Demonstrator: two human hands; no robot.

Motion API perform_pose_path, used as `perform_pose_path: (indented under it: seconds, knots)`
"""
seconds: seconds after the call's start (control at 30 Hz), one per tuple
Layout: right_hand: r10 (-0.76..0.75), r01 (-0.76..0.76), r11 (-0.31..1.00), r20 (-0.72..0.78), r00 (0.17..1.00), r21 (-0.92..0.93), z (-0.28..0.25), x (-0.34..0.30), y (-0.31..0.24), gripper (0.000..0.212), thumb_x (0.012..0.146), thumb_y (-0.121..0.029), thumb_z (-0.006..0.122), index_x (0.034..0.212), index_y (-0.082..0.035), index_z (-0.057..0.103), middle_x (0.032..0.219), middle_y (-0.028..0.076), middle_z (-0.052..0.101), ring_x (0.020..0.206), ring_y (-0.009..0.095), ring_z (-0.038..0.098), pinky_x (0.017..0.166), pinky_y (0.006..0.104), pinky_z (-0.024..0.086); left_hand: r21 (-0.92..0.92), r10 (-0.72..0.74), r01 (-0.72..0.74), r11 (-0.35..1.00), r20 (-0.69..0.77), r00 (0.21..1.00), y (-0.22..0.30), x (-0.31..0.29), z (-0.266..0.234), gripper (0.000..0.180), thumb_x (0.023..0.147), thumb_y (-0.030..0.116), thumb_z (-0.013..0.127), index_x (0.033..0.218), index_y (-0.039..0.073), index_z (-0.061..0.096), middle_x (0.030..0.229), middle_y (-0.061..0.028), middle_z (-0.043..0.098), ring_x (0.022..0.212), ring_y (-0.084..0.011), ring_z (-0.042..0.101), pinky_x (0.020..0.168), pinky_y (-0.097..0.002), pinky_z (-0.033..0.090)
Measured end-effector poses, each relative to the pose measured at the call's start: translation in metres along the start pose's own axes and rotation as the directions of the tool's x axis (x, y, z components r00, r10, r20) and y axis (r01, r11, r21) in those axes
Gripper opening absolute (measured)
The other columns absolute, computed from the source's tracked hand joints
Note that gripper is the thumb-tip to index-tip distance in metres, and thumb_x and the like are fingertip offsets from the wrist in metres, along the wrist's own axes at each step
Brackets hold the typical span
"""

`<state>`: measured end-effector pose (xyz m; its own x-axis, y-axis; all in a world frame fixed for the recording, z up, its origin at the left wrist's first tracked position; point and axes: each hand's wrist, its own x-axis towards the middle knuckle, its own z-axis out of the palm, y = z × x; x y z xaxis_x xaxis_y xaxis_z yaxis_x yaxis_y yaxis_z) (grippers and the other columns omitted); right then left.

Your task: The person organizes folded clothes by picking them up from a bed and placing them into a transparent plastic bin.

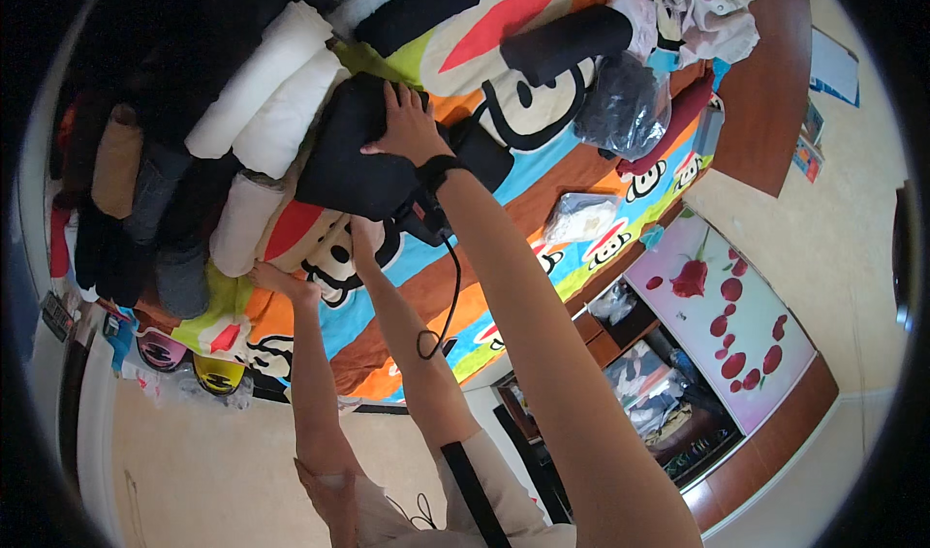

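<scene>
Head view: right hand (409,126) lies on folded black cloth (349,160), fingers spread flat across its edge, not closed round it. The cloth sits on the patterned bedspread (528,194), just beside the white rolls (276,93). Left hand (329,500) appears low in view, seemingly against the leg; I cannot tell how its fingers stand. Farther right: black roll (567,44), clear bag (625,107) of dark cloth.

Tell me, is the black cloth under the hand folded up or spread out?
Folded up: the black cloth makes a thick, compact bundle beneath the right hand. I can't tell how its layers lie.
</scene>
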<state>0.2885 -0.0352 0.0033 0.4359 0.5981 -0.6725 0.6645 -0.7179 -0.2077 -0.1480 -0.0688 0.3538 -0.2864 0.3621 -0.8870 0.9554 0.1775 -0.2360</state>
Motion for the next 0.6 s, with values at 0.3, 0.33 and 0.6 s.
perform_pose_path:
  seconds: [0.3,0.33,0.6]
  knots:
    - [-0.022,-0.01,0.989,0.21,0.978,0.15,0.005,0.054,0.036,0.121,0.039,-0.056,0.077,0.136,-0.008,0.021,0.135,0.02,0.029,0.127,0.036,0.022,0.101,0.0465,0.025,0.163,0.027,-0.016,0.986,-0.061,0.998,0.014,0.019,-0.031,0.1,0.058,0.029,0.072,0.137,0.009,0.013,0.132,-0.0193,0.033,0.117,-0.0362,0.039,0.096,-0.0417,0.034]
    - [-0.014,-0.018,0.988,0.21,0.978,0.15,0.003,0.057,0.035,0.121,0.039,-0.056,0.077,0.136,-0.008,0.021,0.135,0.02,0.029,0.127,0.036,0.022,0.101,0.0465,0.025,0.189,0.045,-0.031,0.981,-0.066,0.997,0.013,0.018,-0.033,0.1,0.058,0.031,0.072,0.137,0.009,0.013,0.131,-0.0193,0.034,0.116,-0.0362,0.04,0.096,-0.0418,0.035]
    - [0.036,-0.188,0.929,0.428,0.903,0.318,-0.022,0.051,0.02,0.092,0.046,-0.049,0.076,0.121,-0.005,0.046,0.115,0.016,0.053,0.106,0.032,0.05,0.09,0.0393,0.039,0.208,0.284,-0.259,0.943,-0.101,0.954,-0.001,0.02,-0.051,0.101,0.061,0.054,0.068,0.135,0.004,0.021,0.128,-0.0239,0.037,0.108,-0.0391,0.046,0.085,-0.0416,0.044]
